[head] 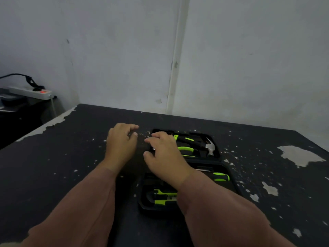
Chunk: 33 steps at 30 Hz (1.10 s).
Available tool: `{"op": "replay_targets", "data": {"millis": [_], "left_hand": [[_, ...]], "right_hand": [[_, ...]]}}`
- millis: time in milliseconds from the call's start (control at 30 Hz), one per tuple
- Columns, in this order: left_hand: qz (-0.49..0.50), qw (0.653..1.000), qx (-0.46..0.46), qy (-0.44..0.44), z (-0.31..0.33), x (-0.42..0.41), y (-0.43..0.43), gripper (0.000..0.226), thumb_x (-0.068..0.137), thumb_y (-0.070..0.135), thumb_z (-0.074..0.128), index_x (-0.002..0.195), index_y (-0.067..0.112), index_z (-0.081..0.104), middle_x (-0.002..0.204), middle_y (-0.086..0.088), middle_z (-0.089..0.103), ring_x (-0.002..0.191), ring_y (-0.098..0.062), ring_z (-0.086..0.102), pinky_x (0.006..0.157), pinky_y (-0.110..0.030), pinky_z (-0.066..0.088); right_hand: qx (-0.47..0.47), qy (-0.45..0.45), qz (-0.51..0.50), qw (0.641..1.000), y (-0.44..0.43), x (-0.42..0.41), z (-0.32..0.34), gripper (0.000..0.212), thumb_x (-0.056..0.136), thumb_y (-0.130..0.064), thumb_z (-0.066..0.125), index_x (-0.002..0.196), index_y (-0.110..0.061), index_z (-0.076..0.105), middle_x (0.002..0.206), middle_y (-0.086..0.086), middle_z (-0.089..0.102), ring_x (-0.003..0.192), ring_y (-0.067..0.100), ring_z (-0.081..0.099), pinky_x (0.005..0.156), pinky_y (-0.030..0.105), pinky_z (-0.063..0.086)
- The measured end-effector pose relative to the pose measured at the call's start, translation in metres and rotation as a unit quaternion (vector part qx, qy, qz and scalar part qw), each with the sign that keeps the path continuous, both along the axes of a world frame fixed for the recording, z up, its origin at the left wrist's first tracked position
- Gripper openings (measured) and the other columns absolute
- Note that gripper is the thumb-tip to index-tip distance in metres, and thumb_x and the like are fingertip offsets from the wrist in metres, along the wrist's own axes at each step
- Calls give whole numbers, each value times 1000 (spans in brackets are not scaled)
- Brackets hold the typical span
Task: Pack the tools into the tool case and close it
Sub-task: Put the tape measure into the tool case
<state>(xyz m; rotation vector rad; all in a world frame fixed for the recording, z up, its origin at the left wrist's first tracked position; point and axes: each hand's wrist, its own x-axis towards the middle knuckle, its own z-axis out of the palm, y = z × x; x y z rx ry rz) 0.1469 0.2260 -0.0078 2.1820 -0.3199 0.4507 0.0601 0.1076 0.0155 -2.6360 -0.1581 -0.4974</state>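
A black tool case (216, 155) lies open on the dark table, its two halves side by side, one far and one near. The far half holds a hammer (209, 146) with a steel head and green-handled pliers (186, 149). In the near half lie a green-and-black screwdriver (220, 176) and green-trimmed tools (164, 196). My right hand (165, 155) hovers over the far half's left edge, fingers spread, with nothing visible in it. My left hand (122, 145) is just left of the case over the table, fingers loosely curled and empty.
The table top (62, 166) is black with flaking paint patches and ends at a grey wall behind. A white power strip (33, 92) with a lit red switch and a black cable sits on a lower surface at the far left.
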Motion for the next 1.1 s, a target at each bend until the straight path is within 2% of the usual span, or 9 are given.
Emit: {"op": "replay_targets", "data": {"millis": [167,367,467,533,700,833,933,1000,1100], "left_hand": [[76,993,-83,18,-16,18,17,30,82,9,51,106,20,66,113,-7,58,110,-27,50,96,-43,42],[133,982,-111,79,-29,36,26,36,81,16,55,116,18,61,121,-13,55,114,-32,50,101,-46,40],[178,966,-6,187,-28,39,26,47,85,32,51,130,17,50,133,-16,49,123,-37,41,102,-46,33],[180,950,84,242,-27,40,24,52,86,44,45,129,15,50,134,-15,49,124,-38,39,100,-46,32],[160,945,137,250,-32,45,20,50,87,53,38,118,19,59,128,-10,53,122,-35,40,100,-47,30],[148,953,96,248,-34,46,18,41,85,50,43,112,22,57,124,-8,57,121,-34,40,99,-46,28],[138,962,39,233,-33,46,18,35,85,47,47,111,25,54,120,-7,58,118,-34,44,97,-44,29],[123,968,-34,216,-36,48,19,35,84,42,52,114,26,51,119,-4,57,116,-32,49,98,-43,31],[67,960,-206,175,-39,49,20,35,78,29,62,111,26,51,116,-4,59,107,-26,58,96,-47,45]], "right_hand": [[23,89,15,996,25,49,-8,37,85,-18,48,120,-9,54,127,14,46,120,33,38,104,35,32],[105,173,-6,979,45,89,-16,50,87,-17,47,135,-10,36,140,17,33,132,34,31,107,36,30],[140,205,-24,968,46,96,-19,52,88,-16,46,138,-9,32,144,16,31,132,33,34,105,33,31],[139,219,-24,965,46,97,-22,51,88,-15,44,138,-8,33,143,18,36,131,33,37,104,32,33],[116,206,-14,972,48,99,-27,36,87,-12,43,120,-14,57,122,13,62,112,30,55,88,25,43],[118,190,-26,974,47,98,-28,29,87,-13,45,111,-10,61,115,14,64,106,30,57,74,20,36],[138,165,-25,976,45,95,-26,26,85,-10,46,104,-8,63,109,15,66,102,30,58,71,20,35],[160,159,-23,974,45,92,-25,26,85,-9,46,105,-9,63,108,14,66,100,29,58,69,20,34],[174,149,-20,973,45,91,-23,29,85,-10,46,110,-12,61,110,13,66,101,29,58,70,19,35]]}}
